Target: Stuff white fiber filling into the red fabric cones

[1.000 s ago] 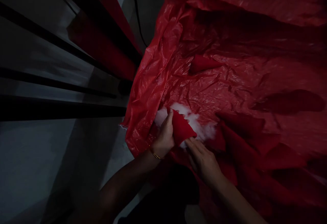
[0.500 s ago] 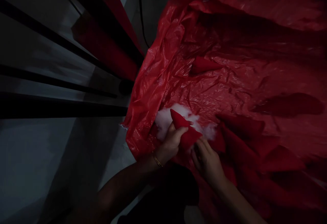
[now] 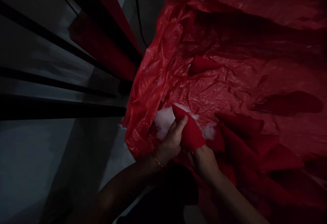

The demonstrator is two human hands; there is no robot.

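Observation:
A pointed red fabric cone sits in my left hand, which is wrapped round its side with the thumb on top. The tip points up and to the left. My right hand is at the wide lower end, its fingers reaching into the opening, so most of them are hidden. Whether they grip anything inside cannot be seen. Just behind the cone lies a heap of white fluffy stuffing, partly covered by it and by my left hand.
Crumpled red plastic sheeting spreads under everything. Several red fabric pieces are piled at right, and another red piece lies farther back. Dark bars stand at left, with red rolls behind them.
My right hand has moved up against the cone's wide end, and its fingers have gone inside. The cone has opened wider and shows more of its side. My left hand keeps its hold.

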